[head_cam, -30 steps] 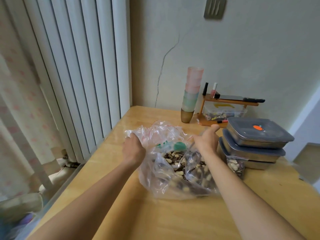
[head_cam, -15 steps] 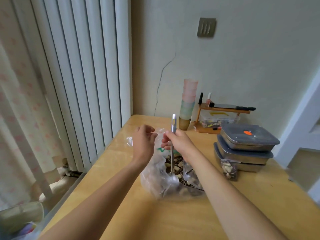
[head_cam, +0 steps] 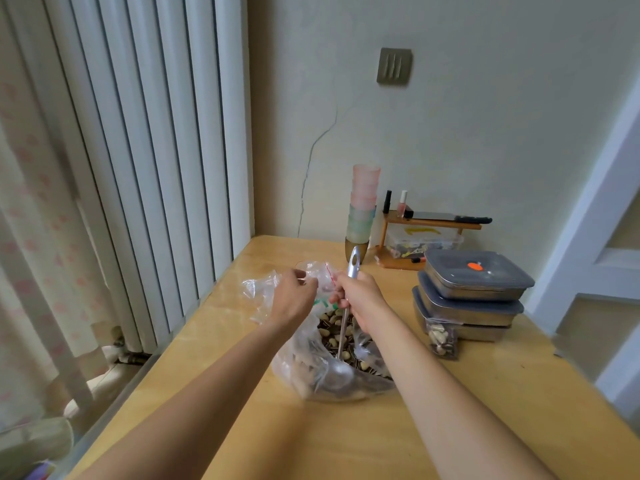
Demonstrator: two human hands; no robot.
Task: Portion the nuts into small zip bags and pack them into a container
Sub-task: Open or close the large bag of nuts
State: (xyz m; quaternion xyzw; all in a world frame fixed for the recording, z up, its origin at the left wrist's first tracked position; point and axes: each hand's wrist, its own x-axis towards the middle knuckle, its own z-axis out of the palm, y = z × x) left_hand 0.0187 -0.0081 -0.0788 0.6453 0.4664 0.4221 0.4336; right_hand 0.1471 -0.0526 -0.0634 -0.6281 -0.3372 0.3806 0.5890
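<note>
Right now the step in hand looks like scooping: the right hand (head_cam: pixel 360 299) grasps the handle of a metal spoon (head_cam: pixel 341 370) whose bowl sits low among the nuts (head_cam: pixel 334 323) in the big clear bag (head_cam: pixel 304 368) on the surface (head_cam: pixel 346 441). The left hand (head_cam: pixel 294 299) pinches a small zip bag (head_cam: pixel 320 275) with a red seal line, held just above the big bag's mouth. Next, by my guess, the zip bag needs its mouth held wide while the spoon lifts a load and tips it in without spilling. One filled bag (head_cam: pixel 441 337) leans against three stacked lidded containers (head_cam: pixel 471 296) to the right. No writing or brand can be read; green print on the big bag is too crumpled to make out.
</note>
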